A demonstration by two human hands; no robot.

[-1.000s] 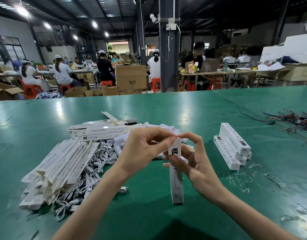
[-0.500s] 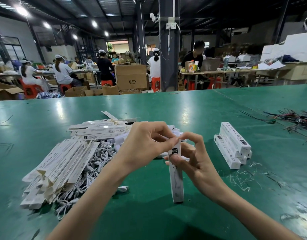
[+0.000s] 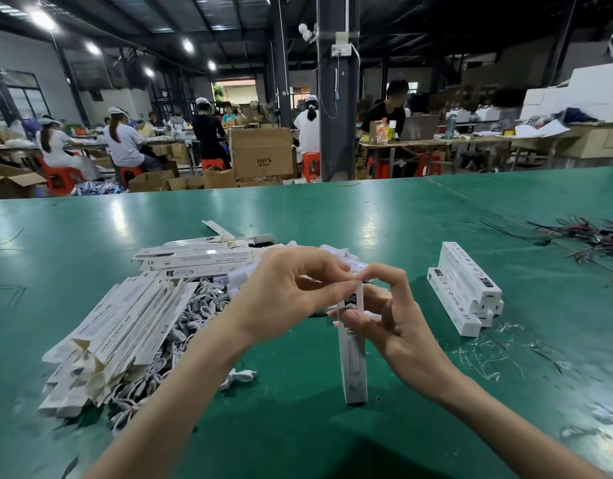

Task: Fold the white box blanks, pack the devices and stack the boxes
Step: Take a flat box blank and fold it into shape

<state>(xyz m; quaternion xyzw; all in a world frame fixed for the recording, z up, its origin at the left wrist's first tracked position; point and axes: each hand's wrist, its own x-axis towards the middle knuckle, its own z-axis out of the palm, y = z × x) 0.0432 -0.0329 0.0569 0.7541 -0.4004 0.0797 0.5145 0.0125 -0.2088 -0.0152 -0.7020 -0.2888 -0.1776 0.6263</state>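
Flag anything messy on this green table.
Torn clear plastic film scraps litter the green table beside the stacked white boxes. A tangle of red and black wires sprawls at the far right. Flat white box blanks lie fanned over white cables.

Before us an upright box (image 3: 352, 361) stands on end on the table (image 3: 298, 440), its top pinched between our left hand (image 3: 287, 299) and right hand (image 3: 393, 324). Left of it lies a heap of box blanks (image 3: 118, 326) over a tangle of cables (image 3: 201, 305), with more blanks behind. To the right, well apart, sits a stack of boxes (image 3: 465, 288); loose wires (image 3: 595, 236) lie beyond it. Behind the table a carton (image 3: 261, 152) stands left of a pillar (image 3: 337, 98).
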